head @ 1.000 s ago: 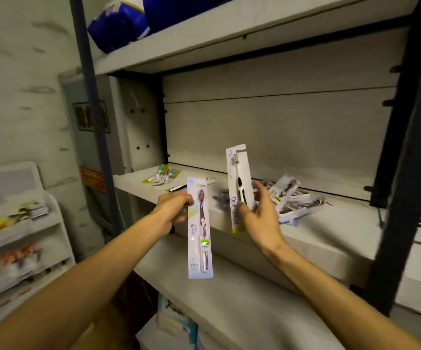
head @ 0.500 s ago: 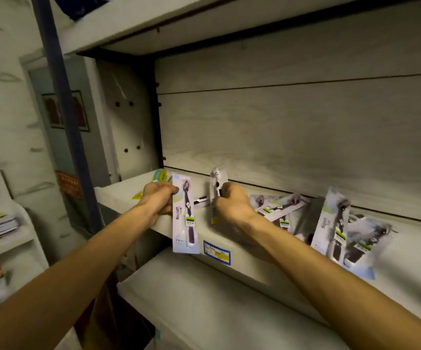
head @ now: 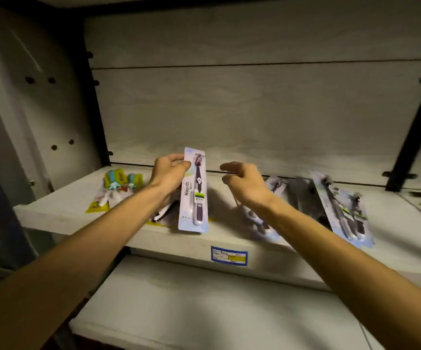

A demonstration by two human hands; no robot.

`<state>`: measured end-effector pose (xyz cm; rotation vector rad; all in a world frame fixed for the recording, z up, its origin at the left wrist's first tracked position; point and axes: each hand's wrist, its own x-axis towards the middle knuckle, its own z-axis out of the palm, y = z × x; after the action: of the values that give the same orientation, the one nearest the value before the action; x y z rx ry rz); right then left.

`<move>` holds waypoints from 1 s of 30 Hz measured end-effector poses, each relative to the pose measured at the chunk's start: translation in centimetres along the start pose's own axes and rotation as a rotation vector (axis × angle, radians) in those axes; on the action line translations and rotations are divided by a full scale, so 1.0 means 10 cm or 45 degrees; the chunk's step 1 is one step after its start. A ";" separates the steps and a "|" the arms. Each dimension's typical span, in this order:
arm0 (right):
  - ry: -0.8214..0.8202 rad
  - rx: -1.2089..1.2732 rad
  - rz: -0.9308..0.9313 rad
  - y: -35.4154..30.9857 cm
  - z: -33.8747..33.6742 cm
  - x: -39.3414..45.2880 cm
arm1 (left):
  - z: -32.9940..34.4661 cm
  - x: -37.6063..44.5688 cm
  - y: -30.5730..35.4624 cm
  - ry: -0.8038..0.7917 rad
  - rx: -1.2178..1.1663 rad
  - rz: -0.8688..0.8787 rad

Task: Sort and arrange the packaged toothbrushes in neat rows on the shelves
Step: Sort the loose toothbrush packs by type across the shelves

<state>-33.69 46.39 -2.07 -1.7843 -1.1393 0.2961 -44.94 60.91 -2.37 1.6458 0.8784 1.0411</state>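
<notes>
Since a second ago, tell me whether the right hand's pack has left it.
Yes. The right hand now holds nothing above the shelf.

Pale wood-grain back panel (head: pixel 255 109) across the upper centre, split by a thin horizontal seam. Black slotted uprights (head: pixel 416 117) at the right edge and left of centre. Perforated grey side panel (head: pixel 40 109) at upper left. Light shelf boards (head: pixel 53 213) across the middle and lower frame (head: pixel 204 311). Dim light, deep shadow lower left.
</notes>
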 end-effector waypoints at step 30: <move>0.131 -1.300 -0.143 0.73 -1.79 -1.59 | 1.27 -1.30 0.48 -0.590 1.044 0.917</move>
<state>-26.78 22.31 -3.29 -2.5325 -1.4304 -0.5472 -37.70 43.53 -2.96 2.8892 0.3889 0.6938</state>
